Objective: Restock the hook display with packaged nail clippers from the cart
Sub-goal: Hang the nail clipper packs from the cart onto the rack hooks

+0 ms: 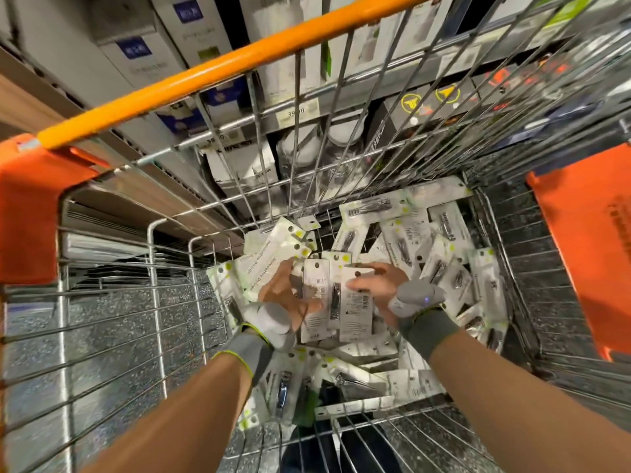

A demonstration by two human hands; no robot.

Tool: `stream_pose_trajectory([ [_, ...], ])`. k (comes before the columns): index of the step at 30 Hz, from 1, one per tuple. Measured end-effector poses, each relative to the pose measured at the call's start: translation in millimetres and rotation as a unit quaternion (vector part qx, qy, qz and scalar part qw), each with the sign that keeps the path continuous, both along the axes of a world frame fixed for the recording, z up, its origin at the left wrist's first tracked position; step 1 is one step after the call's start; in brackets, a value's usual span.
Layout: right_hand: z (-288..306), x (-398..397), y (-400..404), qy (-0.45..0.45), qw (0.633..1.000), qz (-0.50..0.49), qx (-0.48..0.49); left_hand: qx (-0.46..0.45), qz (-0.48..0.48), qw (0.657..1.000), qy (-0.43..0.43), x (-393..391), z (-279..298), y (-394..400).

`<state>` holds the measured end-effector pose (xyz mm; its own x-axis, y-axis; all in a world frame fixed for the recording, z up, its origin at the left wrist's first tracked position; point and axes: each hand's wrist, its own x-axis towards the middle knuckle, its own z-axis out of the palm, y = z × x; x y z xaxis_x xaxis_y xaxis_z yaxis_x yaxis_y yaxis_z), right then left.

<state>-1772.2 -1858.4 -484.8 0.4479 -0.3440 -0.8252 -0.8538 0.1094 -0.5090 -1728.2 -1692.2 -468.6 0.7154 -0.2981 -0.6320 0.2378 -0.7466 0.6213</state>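
White card-and-plastic nail clipper packets (336, 302) fanned between left hand (283, 295) and right hand (374, 285), both gripping; light, slippery, best pinched by edges.

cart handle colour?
Orange: the cart handle runs across the top of the head view.

I saw a speckled grey floor (112, 322) below, and ahead stood store shelves (341, 93) stacked with white boxes (143, 46), a price tag (296, 114) on one shelf edge.
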Motion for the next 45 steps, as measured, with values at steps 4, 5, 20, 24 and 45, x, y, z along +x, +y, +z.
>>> stream_pose_trajectory([
  [4, -3, -6, 3, 0.013, 1.000, 0.020, 0.015, 0.056, 0.018, 0.998, -0.005, -5, -10, -12],
  [5, -4, -7, 4, 0.006, 0.999, 0.041, 0.010, 0.067, 0.033, 0.997, 0.001, -5, -11, -15],
  [20, 3, 2, 3, -0.007, 0.999, 0.017, 0.040, -0.241, 0.085, 0.953, 0.161, 13, -6, -15],
  [24, 14, 13, -10, -0.027, 0.999, 0.017, 0.019, -0.290, 0.181, 0.907, 0.246, 29, -4, -20],
  [45, 36, 15, -40, -0.183, 0.833, -0.214, 0.477, -0.193, 0.223, 0.938, 0.180, 61, 37, -28],
])
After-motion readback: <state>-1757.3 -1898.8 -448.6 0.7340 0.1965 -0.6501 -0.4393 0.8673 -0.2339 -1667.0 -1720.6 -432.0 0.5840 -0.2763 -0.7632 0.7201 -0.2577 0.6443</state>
